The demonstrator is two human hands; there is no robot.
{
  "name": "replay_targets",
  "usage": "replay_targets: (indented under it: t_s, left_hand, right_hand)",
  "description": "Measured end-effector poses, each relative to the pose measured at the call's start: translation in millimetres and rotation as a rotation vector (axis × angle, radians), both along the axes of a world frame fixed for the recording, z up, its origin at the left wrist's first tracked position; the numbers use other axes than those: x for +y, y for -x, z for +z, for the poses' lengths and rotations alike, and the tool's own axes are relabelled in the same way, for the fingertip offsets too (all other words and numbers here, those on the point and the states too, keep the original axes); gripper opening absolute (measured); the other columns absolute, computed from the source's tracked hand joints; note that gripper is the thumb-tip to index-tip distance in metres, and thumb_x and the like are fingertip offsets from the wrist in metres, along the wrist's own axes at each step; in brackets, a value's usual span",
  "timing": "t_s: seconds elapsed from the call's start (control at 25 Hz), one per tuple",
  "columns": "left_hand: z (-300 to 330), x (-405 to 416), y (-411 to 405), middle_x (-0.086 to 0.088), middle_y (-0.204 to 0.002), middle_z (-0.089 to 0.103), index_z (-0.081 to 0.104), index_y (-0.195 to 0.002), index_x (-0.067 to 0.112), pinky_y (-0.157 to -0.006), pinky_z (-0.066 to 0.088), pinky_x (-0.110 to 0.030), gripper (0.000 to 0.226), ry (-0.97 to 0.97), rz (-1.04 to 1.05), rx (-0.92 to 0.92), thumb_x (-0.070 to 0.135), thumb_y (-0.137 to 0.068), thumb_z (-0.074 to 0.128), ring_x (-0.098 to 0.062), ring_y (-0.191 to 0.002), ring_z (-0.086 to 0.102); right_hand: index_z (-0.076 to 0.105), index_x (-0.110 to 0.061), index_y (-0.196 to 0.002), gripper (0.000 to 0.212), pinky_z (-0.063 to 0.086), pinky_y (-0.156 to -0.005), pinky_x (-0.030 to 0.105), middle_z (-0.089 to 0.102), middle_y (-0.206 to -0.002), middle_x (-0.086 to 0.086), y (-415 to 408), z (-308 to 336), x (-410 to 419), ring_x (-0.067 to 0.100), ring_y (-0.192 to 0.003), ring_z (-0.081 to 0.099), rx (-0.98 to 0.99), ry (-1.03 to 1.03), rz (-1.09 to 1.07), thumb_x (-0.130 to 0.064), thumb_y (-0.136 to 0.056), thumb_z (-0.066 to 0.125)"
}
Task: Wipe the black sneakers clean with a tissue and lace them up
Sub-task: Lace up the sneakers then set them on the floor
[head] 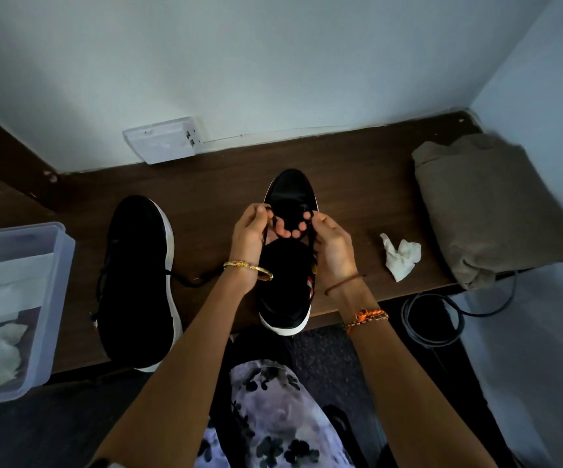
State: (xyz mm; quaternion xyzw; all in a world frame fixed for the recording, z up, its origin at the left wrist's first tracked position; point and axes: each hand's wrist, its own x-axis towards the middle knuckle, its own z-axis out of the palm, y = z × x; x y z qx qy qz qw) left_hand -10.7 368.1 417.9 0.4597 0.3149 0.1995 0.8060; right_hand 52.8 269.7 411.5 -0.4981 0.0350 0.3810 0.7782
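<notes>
Over the sneaker [287, 251], fingers [295, 233] pinching lace [311, 228].

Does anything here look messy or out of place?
Mildly. A crumpled tissue lies loose on the table right of the sneaker being laced, and the other sneaker has its lace trailing untied.

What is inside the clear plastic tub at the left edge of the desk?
The clear plastic tub holds white tissues: flat folded sheets toward the back, a crumpled wad nearer the front. Anything beneath them is covered, and the tub's left part is out of frame.
</notes>
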Motion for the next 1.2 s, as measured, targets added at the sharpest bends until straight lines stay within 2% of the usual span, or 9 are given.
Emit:
replay_targets:
  t_s: [0.16,0.24,0.32,0.4,0.56,0.72,0.96,1.08,1.2]
  left_hand:
    - [-6.4,-0.8,0.8,0.000,-0.071,0.049,0.052,-0.078,0.016,-0.055,0.043,-0.007,0.037,-0.317,-0.122,0.131,-0.004,-0.098,0.028,0.005,-0.046,0.048]
    - [-7.4,-2.1,3.3,0.002,-0.071,0.049,0.055,-0.080,0.014,-0.058,0.040,-0.003,0.035,-0.474,-0.178,0.193,-0.007,-0.096,0.033,0.006,-0.047,0.046]
    - [-10.2,-3.1,3.9,0.003,-0.069,0.050,0.060,-0.090,0.005,-0.059,0.042,-0.002,0.026,-0.562,-0.186,0.212,-0.010,-0.093,0.040,0.008,-0.048,0.048]
    - [-12.2,-3.2,3.8,0.004,-0.073,0.056,0.063,-0.101,-0.009,-0.057,0.044,-0.003,0.022,-0.597,-0.181,0.225,-0.015,-0.088,0.046,0.008,-0.046,0.052]
    - [-11.0,-1.6,6.2,0.006,-0.076,0.061,0.064,-0.102,-0.016,-0.057,0.048,-0.003,0.022,-0.576,-0.158,0.229,-0.017,-0.082,0.055,0.008,-0.044,0.057]
    - [-10.5,-2.1,7.1,0.002,-0.072,0.061,0.063,-0.102,-0.016,-0.056,0.050,-0.004,0.023,-0.517,-0.105,0.242,-0.017,-0.080,0.058,0.008,-0.044,0.059]
    - [-12.5,1.4,6.5,0.004,-0.083,0.055,0.063,-0.099,-0.018,-0.056,0.051,-0.005,0.024,-0.485,-0.116,0.240,-0.020,-0.076,0.060,0.006,-0.044,0.061]
    - [-10.6,2.7,7.9,0.006,-0.092,0.055,0.062,-0.091,-0.002,-0.056,0.052,-0.005,0.022,-0.449,-0.119,0.252,-0.018,-0.075,0.062,0.006,-0.045,0.062]
    - [-9.3,1.5,7.0,0.001,-0.081,0.058,0.050,-0.079,0.018,-0.054,0.051,-0.004,0.035,-0.372,-0.072,0.272,-0.014,-0.077,0.064,0.007,-0.045,0.062]
  right_hand:
    - [0.056,0.002,-0.118,0.031,0.047,-0.076,0.013,0.063,-0.103,0.004,0.8,-10.4,18.4,0.004,-0.081,0.055,-0.230,0.251,0.019,0.006,-0.093,0.038]
    - [0.057,0.001,-0.118,0.031,0.046,-0.095,0.025,0.062,-0.117,0.014,3.7,-15.0,21.3,0.014,-0.100,0.059,-0.346,0.345,0.018,0.007,-0.090,0.043]
    - [0.064,0.001,-0.109,0.026,0.044,-0.102,0.036,0.065,-0.111,0.015,5.9,-17.5,20.5,0.020,-0.105,0.060,-0.422,0.405,-0.009,0.007,-0.086,0.051]
    - [0.064,-0.001,-0.102,0.023,0.047,-0.099,0.040,0.068,-0.093,0.005,5.1,-17.1,19.3,0.016,-0.092,0.061,-0.470,0.464,-0.025,0.007,-0.082,0.057]
    - [0.045,-0.016,-0.101,0.033,0.048,-0.091,0.039,0.063,-0.073,-0.004,3.3,-13.8,15.2,0.021,-0.088,0.062,-0.377,0.407,0.004,0.004,-0.080,0.061]
    - [0.067,-0.005,-0.095,0.016,0.050,-0.091,0.034,0.066,-0.079,-0.002,4.9,-16.6,10.9,0.010,-0.081,0.062,-0.560,0.441,0.069,0.001,-0.081,0.062]
    - [0.068,0.002,-0.097,0.016,0.049,-0.093,0.036,0.069,-0.099,0.018,3.6,-20.9,7.9,0.020,-0.095,0.062,-0.639,0.415,0.112,0.003,-0.084,0.057]
    - [0.067,0.001,-0.096,0.017,0.049,-0.089,0.028,0.068,-0.094,0.010,3.5,-19.9,4.9,0.011,-0.088,0.062,-0.655,0.384,0.186,0.006,-0.085,0.054]
    - [0.067,-0.011,-0.091,0.026,0.049,-0.083,0.015,0.067,-0.087,-0.004,3.0,-18.7,0.0,-0.005,-0.081,0.063,-0.610,0.277,0.227,0.008,-0.087,0.050]
